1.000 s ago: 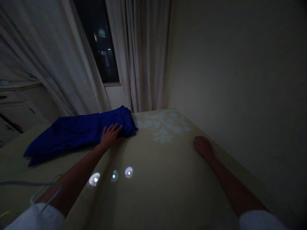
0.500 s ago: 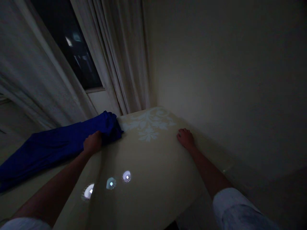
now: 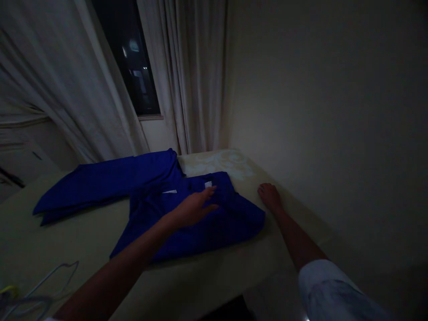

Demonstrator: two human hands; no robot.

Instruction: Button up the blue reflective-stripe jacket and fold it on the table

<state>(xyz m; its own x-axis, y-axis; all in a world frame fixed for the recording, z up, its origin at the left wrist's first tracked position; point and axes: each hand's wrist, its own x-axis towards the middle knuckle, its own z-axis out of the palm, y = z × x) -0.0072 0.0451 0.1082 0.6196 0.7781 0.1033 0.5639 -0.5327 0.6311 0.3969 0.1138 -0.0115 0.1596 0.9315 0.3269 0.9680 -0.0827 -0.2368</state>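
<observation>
A deep blue garment (image 3: 200, 218) lies spread on the pale bed surface (image 3: 83, 236), with a white label near its top edge. My left hand (image 3: 197, 206) hovers over or rests on it near the collar, fingers extended and together. My right hand (image 3: 269, 196) presses flat on the bed beside the garment's right edge, close to the wall. A second folded blue cloth (image 3: 107, 180) lies further back on the left.
Pale curtains (image 3: 187, 76) hang around a dark window (image 3: 133, 53) behind the bed. A plain wall (image 3: 334, 111) runs along the right. A white wire hanger (image 3: 50, 278) lies at the near left of the bed.
My left hand gripped the folded blue cloth and drew a blue garment off it, now spread in the middle of the bed. The right hand stayed by the wall.
</observation>
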